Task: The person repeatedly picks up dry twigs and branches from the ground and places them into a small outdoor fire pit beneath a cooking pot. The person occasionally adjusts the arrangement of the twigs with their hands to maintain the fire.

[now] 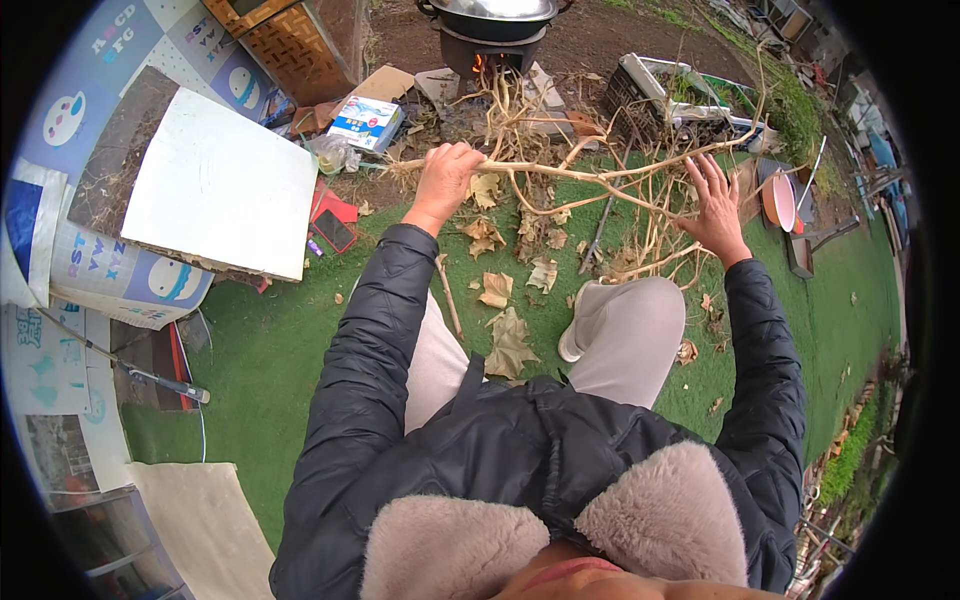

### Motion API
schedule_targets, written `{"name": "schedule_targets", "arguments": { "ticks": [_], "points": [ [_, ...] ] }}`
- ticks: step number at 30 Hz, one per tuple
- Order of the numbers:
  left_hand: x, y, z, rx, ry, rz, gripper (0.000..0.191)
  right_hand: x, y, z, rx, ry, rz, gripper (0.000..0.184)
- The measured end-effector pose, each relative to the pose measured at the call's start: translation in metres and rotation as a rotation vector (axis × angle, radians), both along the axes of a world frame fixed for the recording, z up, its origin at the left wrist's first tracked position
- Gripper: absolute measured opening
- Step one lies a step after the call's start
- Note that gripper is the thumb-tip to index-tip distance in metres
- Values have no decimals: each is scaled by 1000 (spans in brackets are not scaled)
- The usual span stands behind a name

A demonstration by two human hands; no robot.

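My left hand (450, 176) is closed around the thick end of a dry, forked branch (551, 171), which stretches across to the right in front of me. Fingers spread, my right hand (712, 202) is at the branch's thinner forks; whether it touches them I cannot tell. Beyond the branch, thin dry sticks (504, 105) run into the mouth of a small stove (480, 56), where flames show. A black pan with a shiny metal lid (502, 9) sits on the stove. More tangled twigs (660, 240) lie under and beside my right hand.
Dry leaves (510, 341) and a short stick (450, 296) lie on green artificial turf (247, 375). At left are a white board (225, 184), a blue-and-white box (367, 124) and a phone (334, 230). A black crate (634, 94) and a pink basin (780, 201) stand at right.
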State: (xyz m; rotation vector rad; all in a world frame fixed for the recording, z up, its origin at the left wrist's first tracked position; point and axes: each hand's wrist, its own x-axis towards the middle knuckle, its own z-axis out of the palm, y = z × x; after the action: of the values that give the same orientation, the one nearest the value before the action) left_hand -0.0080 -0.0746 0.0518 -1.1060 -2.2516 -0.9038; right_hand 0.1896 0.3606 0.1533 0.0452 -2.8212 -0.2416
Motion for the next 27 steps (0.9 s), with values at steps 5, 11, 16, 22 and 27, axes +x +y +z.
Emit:
{"name": "schedule_targets", "arguments": {
  "ticks": [5, 11, 16, 22, 27],
  "points": [
    [-7, 15, 0, 1, -19, -53, 22, 5, 37, 5, 59, 85, 3, 101],
    [-8, 25, 0, -18, -2, -86, 20, -20, 68, 15, 141, 16, 39, 81],
    [-11, 30, 3, -60, -60, -45, 25, -35, 88, 29, 95, -235, 141, 15],
    [-10, 41, 4, 52, 81, 276, 75, -7, 103, 44, -301, -177, 192, 20],
    [-7, 50, -2, 245, -108, 239, 74, 15, 122, 53, -376, -221, 26, 20]
  ]
}}
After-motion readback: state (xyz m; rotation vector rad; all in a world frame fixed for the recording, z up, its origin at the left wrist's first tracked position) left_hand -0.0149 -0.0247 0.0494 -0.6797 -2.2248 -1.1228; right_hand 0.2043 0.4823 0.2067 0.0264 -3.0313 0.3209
